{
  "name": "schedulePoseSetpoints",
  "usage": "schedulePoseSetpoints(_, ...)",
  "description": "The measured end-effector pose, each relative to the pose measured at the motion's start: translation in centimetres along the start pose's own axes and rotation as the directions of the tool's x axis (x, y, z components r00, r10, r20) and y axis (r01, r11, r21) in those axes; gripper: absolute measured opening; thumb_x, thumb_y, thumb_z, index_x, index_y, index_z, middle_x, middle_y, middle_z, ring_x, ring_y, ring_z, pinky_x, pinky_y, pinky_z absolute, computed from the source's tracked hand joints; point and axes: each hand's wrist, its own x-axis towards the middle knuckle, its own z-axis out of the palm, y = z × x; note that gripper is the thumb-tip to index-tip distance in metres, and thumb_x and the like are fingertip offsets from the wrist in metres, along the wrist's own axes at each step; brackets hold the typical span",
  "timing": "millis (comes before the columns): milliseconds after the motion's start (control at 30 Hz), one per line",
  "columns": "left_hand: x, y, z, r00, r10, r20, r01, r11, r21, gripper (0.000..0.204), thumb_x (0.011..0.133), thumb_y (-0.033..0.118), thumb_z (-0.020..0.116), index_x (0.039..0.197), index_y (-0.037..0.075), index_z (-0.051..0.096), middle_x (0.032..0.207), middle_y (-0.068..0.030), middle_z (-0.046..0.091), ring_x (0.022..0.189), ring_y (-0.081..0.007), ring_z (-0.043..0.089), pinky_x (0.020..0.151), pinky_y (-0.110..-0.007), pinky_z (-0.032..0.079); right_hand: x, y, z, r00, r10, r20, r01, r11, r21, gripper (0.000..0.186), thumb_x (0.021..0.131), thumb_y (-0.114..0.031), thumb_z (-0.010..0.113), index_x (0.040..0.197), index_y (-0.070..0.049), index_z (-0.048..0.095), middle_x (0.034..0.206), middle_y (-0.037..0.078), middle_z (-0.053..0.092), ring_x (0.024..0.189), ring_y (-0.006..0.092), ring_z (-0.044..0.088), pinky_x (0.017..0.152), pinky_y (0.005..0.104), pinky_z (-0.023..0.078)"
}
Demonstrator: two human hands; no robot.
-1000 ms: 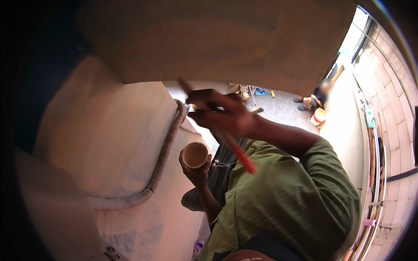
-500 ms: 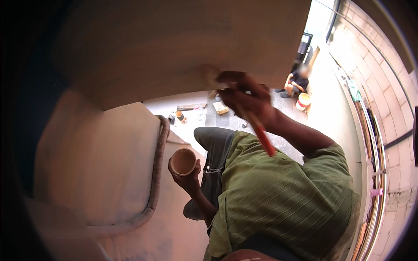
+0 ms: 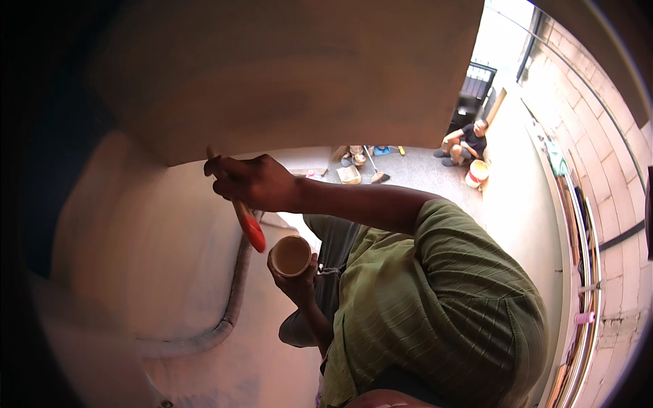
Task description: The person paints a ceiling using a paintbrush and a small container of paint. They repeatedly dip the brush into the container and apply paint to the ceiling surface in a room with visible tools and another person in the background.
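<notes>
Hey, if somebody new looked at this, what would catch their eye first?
Probably the red-ended tool, slanting down from the right hand, left of centre. Just below and to the right, the left hand holds a round, open cup. The green shirt fills much of the lower right, while at upper right a person is low to the ground beside a pale bucket.

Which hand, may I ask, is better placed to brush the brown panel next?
Probably the right hand: it grips the red-handled brush, whose upper end appears near the lower edge of the brown panel, while the left hand holds the cup.
</notes>
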Motion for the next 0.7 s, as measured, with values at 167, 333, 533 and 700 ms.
schedulePoseSetpoints(167, 0.1, 1.4, -0.3, 0.999, 0.042, -0.007, -0.041, 0.998, 0.057, 0.082, 0.057, 0.014, 0.090, 0.129, 0.003, 0.052, 0.121, -0.0116, 0.061, 0.112, -0.0290, 0.060, 0.100, -0.044, 0.047, 1.2, 1.2, -0.9, 0.995, 0.074, -0.074, -0.082, 0.991, -0.109, 0.015, 0.073, -0.006, 0.073, 0.086, -0.005, 0.065, 0.110, 0.008, 0.064, 0.090, 0.0234, 0.067, 0.073, 0.0360, 0.059)
schedulePoseSetpoints(333, 1.3, 0.3, -1.1, 0.997, 0.070, 0.018, -0.071, 0.995, 0.067, 0.083, 0.060, 0.015, 0.092, 0.130, 0.003, 0.050, 0.121, -0.0139, 0.061, 0.111, -0.0298, 0.060, 0.097, -0.043, 0.048, -2.4, -0.1, -13.3, 0.999, 0.051, 0.011, -0.048, 0.983, -0.177, 0.013, 0.079, -0.007, 0.070, 0.090, -0.001, 0.067, 0.111, 0.013, 0.064, 0.086, 0.0237, 0.069, 0.075, 0.0362, 0.058)
schedulePoseSetpoints(533, 2.5, 2.2, 0.7, 0.990, 0.080, 0.115, -0.079, 0.997, -0.017, 0.080, 0.059, 0.011, 0.089, 0.130, 0.003, 0.052, 0.121, -0.0120, 0.061, 0.110, -0.0272, 0.060, 0.098, -0.043, 0.048, -4.5, -6.9, -27.2, 0.995, -0.008, -0.101, -0.051, 0.822, -0.567, 0.025, 0.077, 0.011, 0.074, 0.099, 0.001, 0.069, 0.109, 0.020, 0.063, 0.072, 0.0164, 0.068, 0.054, 0.0256, 0.056)
schedulePoseSetpoints(700, 2.7, 1.8, -0.9, 0.990, 0.085, 0.112, -0.084, 0.996, -0.014, 0.082, 0.060, 0.014, 0.092, 0.129, 0.003, 0.050, 0.121, -0.0135, 0.061, 0.110, -0.0291, 0.060, 0.096, -0.043, 0.049, 0.7, -5.8, -20.8, 0.987, -0.061, -0.152, 0.033, 0.982, -0.185, 0.016, 0.075, 0.002, 0.077, 0.087, -0.002, 0.068, 0.106, 0.016, 0.066, 0.066, 0.0140, 0.067, 0.050, 0.0265, 0.057)
